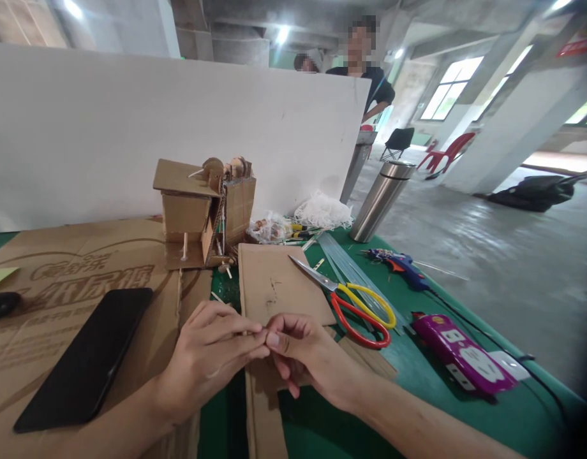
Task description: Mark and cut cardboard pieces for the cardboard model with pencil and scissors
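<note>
My left hand and my right hand meet fingertip to fingertip above the cardboard pieces. Both are closed in a pinch. A small brownish bit shows between the fingertips, too little of it to name. Beneath and beyond them lies a flat cardboard sheet. Scissors with one red and one yellow handle rest partly on that sheet, blades slightly apart, to the right of my right hand. Farther back stands a small cardboard model with a slanted roof, sticks and round cardboard parts.
A black phone lies on printed cardboard at left. Clear glue sticks, a glue gun, a purple power strip and a steel flask occupy the right. A white board stands behind; a person is beyond it.
</note>
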Demonstrator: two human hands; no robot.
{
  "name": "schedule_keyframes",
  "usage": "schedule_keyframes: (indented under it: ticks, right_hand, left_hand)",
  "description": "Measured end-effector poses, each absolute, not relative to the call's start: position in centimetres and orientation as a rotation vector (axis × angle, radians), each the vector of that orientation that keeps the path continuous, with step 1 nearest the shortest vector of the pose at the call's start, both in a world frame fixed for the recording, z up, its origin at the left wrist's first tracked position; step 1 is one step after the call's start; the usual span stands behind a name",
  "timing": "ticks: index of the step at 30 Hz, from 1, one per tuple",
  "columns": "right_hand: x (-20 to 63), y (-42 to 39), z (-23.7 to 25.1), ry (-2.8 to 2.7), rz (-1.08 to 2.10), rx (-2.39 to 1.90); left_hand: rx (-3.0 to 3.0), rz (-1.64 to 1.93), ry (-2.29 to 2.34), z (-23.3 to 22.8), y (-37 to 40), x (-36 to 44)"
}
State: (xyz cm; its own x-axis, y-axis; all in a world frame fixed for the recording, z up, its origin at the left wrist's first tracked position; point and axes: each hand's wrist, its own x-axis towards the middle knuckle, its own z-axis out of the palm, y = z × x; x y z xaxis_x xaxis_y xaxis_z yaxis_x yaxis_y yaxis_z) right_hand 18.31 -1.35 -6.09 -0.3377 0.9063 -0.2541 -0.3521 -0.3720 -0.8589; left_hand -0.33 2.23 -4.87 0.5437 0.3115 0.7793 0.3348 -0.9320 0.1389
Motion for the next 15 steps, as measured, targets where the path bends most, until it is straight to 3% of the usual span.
schedule_keyframes:
  ticks: [7,15]
  right_hand:
    - [17.3,-1.5,-6.5,-0.817,1.709,-0.974]
    - [18.5,-1.6,-6.4,-0.973,1.827,-0.976]
  left_hand:
    - [-2.675,-1.360,-0.625,-5.0,2.3,0.0]
    - [-2.825,-1.369,-0.600,-5.2,2.5,-0.6]
